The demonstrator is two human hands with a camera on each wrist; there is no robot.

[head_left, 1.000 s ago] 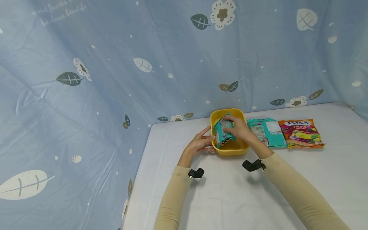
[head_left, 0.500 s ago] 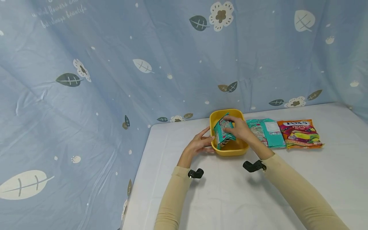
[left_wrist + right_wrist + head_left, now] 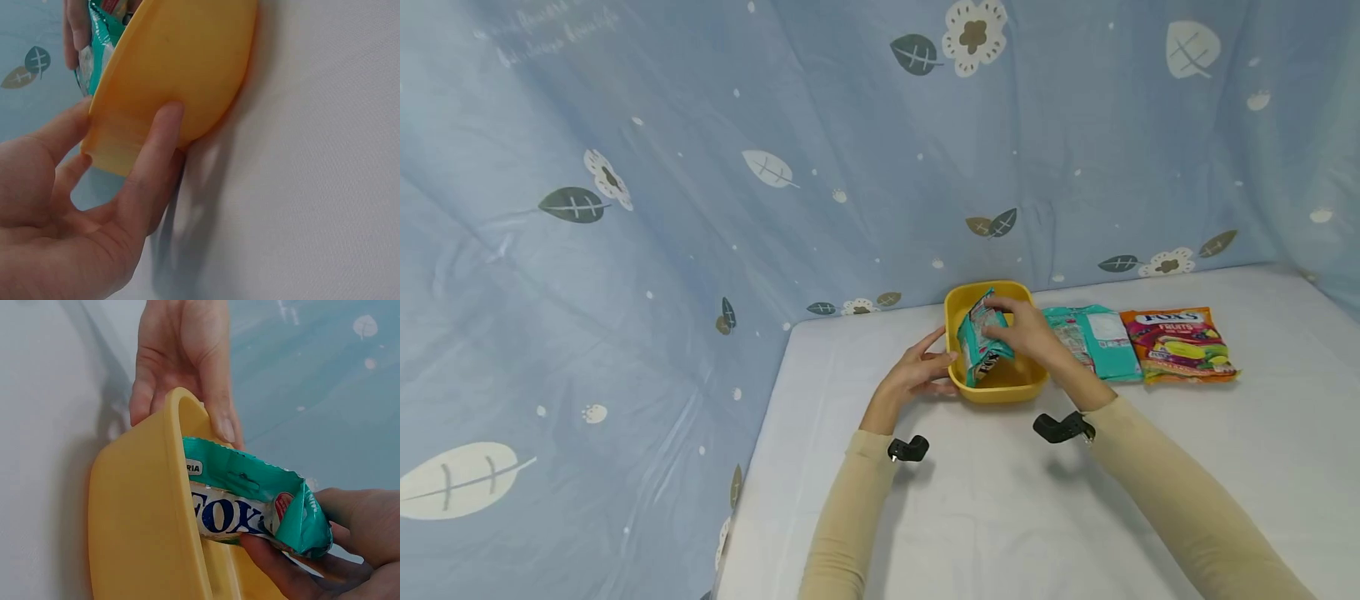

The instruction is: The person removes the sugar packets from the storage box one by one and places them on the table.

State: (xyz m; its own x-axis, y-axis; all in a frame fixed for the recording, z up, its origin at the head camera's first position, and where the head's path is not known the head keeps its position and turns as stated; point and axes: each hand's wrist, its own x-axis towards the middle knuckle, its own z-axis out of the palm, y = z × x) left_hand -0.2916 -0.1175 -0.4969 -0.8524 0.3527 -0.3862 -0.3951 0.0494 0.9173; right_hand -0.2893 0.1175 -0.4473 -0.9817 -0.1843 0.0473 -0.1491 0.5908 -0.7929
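A yellow plastic bin (image 3: 1003,395) stands near the back of the table. My left hand (image 3: 913,375) holds its left side, one fingertip against the outer wall (image 3: 172,62) and others at the rim. My right hand (image 3: 1022,333) reaches into the bin from the right and grips a teal Fox's candy bag (image 3: 976,340). Thumb and fingers pinch one end of this bag (image 3: 250,487), which stands tilted against the bin's left side, its lettering facing the right wrist camera. The lower part of the bag is inside the bin.
Right of the bin lie another teal candy bag (image 3: 1108,342), back side up, and an orange and purple Fox's Fruits bag (image 3: 1180,346) beside it. A blue patterned curtain (image 3: 850,167) hangs behind and left of the white-covered table (image 3: 985,500).
The view shifts slightly. The teal bag in my right hand has tilted a little, showing more of its lettering; both hands keep their places at the bin.
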